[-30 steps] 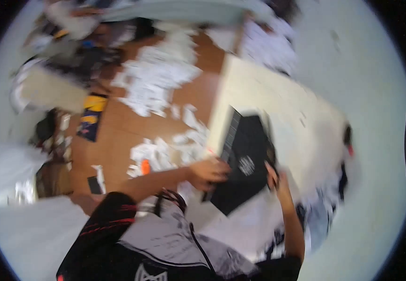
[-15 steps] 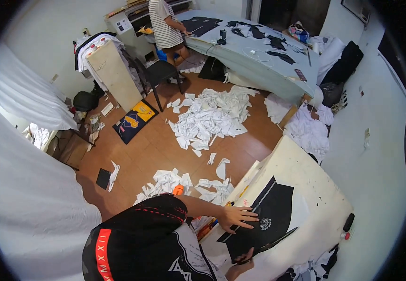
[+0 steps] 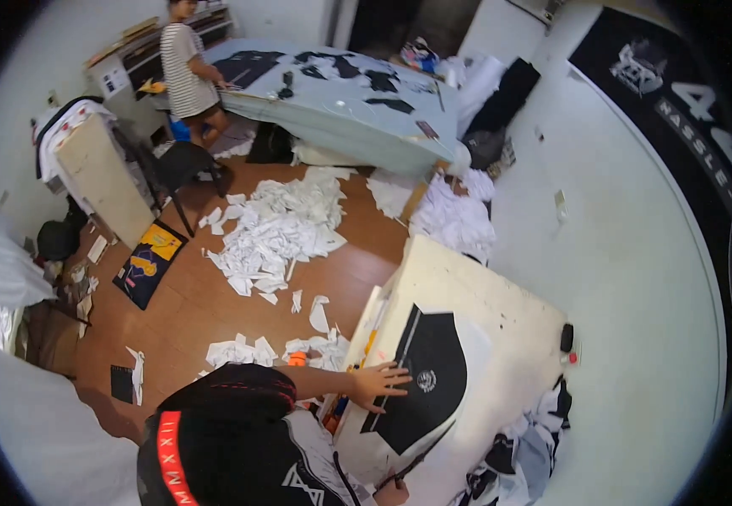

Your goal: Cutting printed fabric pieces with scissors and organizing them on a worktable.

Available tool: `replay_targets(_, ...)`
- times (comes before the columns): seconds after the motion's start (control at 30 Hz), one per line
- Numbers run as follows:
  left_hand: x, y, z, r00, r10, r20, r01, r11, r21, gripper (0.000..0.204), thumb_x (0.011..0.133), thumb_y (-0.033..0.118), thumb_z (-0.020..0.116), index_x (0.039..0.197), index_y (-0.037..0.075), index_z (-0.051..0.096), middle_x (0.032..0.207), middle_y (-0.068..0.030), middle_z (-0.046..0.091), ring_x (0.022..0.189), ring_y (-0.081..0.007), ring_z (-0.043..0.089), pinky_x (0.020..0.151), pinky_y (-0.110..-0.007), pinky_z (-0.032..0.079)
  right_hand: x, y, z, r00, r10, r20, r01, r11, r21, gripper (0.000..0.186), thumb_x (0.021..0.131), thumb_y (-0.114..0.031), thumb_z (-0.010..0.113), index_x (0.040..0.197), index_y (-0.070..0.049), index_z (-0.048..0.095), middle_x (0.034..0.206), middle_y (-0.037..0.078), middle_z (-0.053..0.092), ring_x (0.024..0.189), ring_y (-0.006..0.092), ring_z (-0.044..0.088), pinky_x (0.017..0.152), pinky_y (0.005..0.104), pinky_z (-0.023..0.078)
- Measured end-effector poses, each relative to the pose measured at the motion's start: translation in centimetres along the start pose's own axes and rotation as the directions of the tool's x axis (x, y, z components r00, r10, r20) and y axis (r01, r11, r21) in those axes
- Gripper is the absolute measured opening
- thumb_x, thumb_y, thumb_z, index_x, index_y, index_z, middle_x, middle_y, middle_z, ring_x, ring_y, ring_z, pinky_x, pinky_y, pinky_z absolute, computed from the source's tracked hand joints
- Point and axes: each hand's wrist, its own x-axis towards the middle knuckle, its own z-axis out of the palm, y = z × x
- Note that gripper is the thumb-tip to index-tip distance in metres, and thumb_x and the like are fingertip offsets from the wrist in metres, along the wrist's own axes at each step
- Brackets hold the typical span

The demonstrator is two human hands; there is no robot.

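Observation:
A black fabric piece (image 3: pixel 437 350) with a round white emblem and a pale stripe along one edge lies on a cream tabletop (image 3: pixel 509 320). My left hand (image 3: pixel 378 384) rests on the fabric's striped edge, fingers spread. Low in the picture, beside the near end of the fabric, my right hand (image 3: pixel 393 492) is closed round the handles of dark scissors (image 3: pixel 426 454), which are partly hidden. Their blades lie along the fabric's lower right edge. White material (image 3: pixel 473 346) shows beyond that edge.
White scraps (image 3: pixel 277 228) lie heaped on the brown floor. A person (image 3: pixel 187 72) stands at a large pale-blue table (image 3: pixel 340 126) with black pieces on it. A dark chair (image 3: pixel 182 167) stands near them. Mixed cloth (image 3: pixel 518 455) is piled beside my table.
The view has turned right, so the room sits further left. My right hand has drawn back from the fabric's near end toward my body with the scissors. My left hand stays on the fabric.

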Motion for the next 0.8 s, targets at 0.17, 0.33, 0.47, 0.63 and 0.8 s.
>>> replay_targets(0.17, -0.7, 1.1, -0.2, 0.998, 0.061, -0.002, -0.061, 0.998, -0.02, 0.083, 0.088, 0.054, 0.076, 0.155, 0.012, 0.05, 0.172, -0.0226, 0.025, 0.159, -0.0418, 0.023, 0.125, -0.063, 0.023, -0.5, 3.8, 2.3, 0.953, -0.066, -0.294, 0.009, 0.982, -0.189, 0.043, 0.094, -0.039, 0.079, 0.111, 0.0, 0.08, 0.095, 0.022, 0.077, 0.085, 0.0232, 0.069, 0.079, 0.0397, 0.053)
replay_targets(0.33, 1.1, -0.7, -0.1, 0.999, -0.045, 0.025, 0.048, 0.992, -0.113, 0.089, 0.082, 0.059, 0.079, 0.148, 0.004, 0.056, 0.163, -0.0256, 0.036, 0.156, -0.0435, 0.025, 0.128, -0.058, 0.017, 2.7, 1.8, 3.0, 0.72, -0.44, -0.537, 0.202, 0.872, -0.445, 0.064, 0.076, -0.057, 0.085, 0.082, 0.005, 0.075, 0.079, 0.025, 0.073, 0.071, 0.0402, 0.07, 0.069, 0.0532, 0.054)
replay_targets(0.47, 1.9, -3.1, -1.6, 0.981, -0.148, -0.125, 0.136, 0.985, -0.102, 0.079, 0.084, 0.05, 0.082, 0.145, 0.007, 0.057, 0.163, -0.0229, 0.038, 0.155, -0.0428, 0.029, 0.124, -0.062, 0.022, 3.5, -0.9, 5.1, 0.658, -0.458, -0.598, 0.28, 0.886, -0.371, 0.039, 0.077, -0.034, 0.086, 0.103, -0.006, 0.077, 0.091, 0.015, 0.078, 0.085, 0.0369, 0.075, 0.078, 0.0482, 0.057)
replay_targets(0.63, 3.2, -2.6, -1.3, 0.996, 0.076, -0.05, -0.08, 0.993, -0.085, 0.07, 0.092, 0.049, 0.075, 0.148, 0.013, 0.056, 0.167, -0.0189, 0.034, 0.158, -0.0401, 0.025, 0.126, -0.063, 0.019, 1.4, -2.5, 6.8, 0.58, -0.371, -0.725, 0.121, 0.919, -0.374, 0.044, 0.08, -0.039, 0.087, 0.103, -0.003, 0.077, 0.092, 0.018, 0.078, 0.086, 0.0391, 0.076, 0.076, 0.0467, 0.059)
replay_targets(0.8, 9.1, -2.1, -0.9, 0.935, 0.344, 0.082, -0.325, 0.928, -0.182, 0.067, 0.096, 0.051, 0.07, 0.151, 0.016, 0.053, 0.17, -0.0184, 0.029, 0.159, -0.0385, 0.021, 0.128, -0.062, 0.015, 2.4, -1.1, 7.1, 0.448, -0.423, -0.788, 0.114, 0.901, -0.419, 0.047, 0.082, -0.045, 0.088, 0.098, -0.003, 0.077, 0.081, 0.013, 0.076, 0.072, 0.0334, 0.074, 0.065, 0.0441, 0.055)
